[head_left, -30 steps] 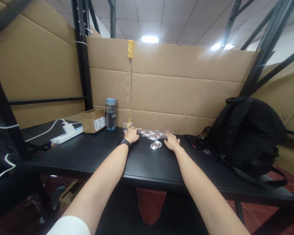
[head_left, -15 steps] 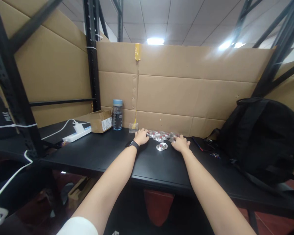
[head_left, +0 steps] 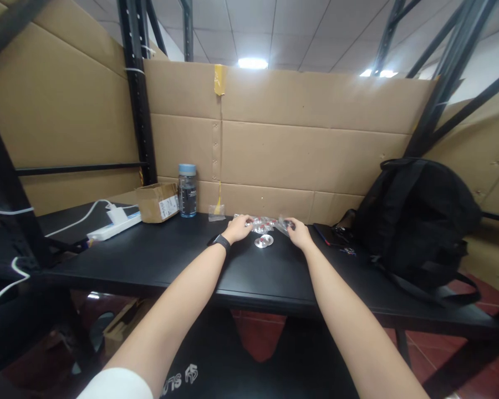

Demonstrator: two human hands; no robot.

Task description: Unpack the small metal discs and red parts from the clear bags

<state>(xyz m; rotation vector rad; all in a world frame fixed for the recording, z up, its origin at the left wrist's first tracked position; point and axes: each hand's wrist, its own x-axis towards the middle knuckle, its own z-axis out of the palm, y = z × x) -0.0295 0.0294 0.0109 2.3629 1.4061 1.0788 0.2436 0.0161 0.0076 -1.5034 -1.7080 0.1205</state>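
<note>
Since the earlier frame, left hand (head_left: pixel 238 228) has moved inward, toward frame centre, clear of the small clear plastic bag (head_left: pixel 217 213) it was next to. Right hand (head_left: pixel 300 234) has its fingers curled in more at the other end of the row. Two overlapping silver discs (head_left: pixel 264 241) haven't moved on the tabletop (head_left: pixel 191 255).

Current state: silver discs in clear wrap (head_left: pixel 261 225) lie in a row at frame centre, near the foot of the cardboard panel (head_left: pixel 274 149), between the hands. Red marks show on some. Left hand: fingers bent, at the row's left end; can't tell if it grips. Right hand: fingers half closed, against the wrap at the right end; can't tell if it's pinched. Loose pair sits just below the row in the frame, touching neither hand. Dark wristband (head_left: pixel 221 241) on left wrist.

Rest: blue-capped water bottle (head_left: pixel 187 194) upright left of centre, small cardboard box (head_left: pixel 156 204) just beside it. White power strip (head_left: pixel 120 227) with a white plug (head_left: pixel 116 215) in it, mid-left. Black backpack (head_left: pixel 418 227) on the right side of the frame.
</note>
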